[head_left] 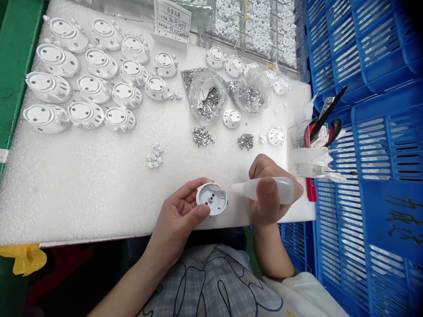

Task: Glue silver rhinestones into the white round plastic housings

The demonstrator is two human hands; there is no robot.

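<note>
My left hand (181,211) holds a round white plastic housing (216,203) by its rim, its hollow inside turned up. A small post stands in the middle of that housing, with dark red spots near it. In my right hand (269,193) is a translucent squeeze bottle (249,188), lying sideways. Its white tip points left at the housing's right rim; whether the fine end touches it I cannot tell. Beyond my hands lie a pile of small metal parts (202,137), a smaller metal pile (246,141) and a few small white pieces (154,157).
Rows of white plastic assemblies (94,89) cover the back left of the foam-topped table (82,185). Bags of metal parts (208,97) stand mid-table. At right are a clear holder (297,136) with black-and-red pliers (325,125) and blue crates (363,132). A compartment box (259,28) sits behind.
</note>
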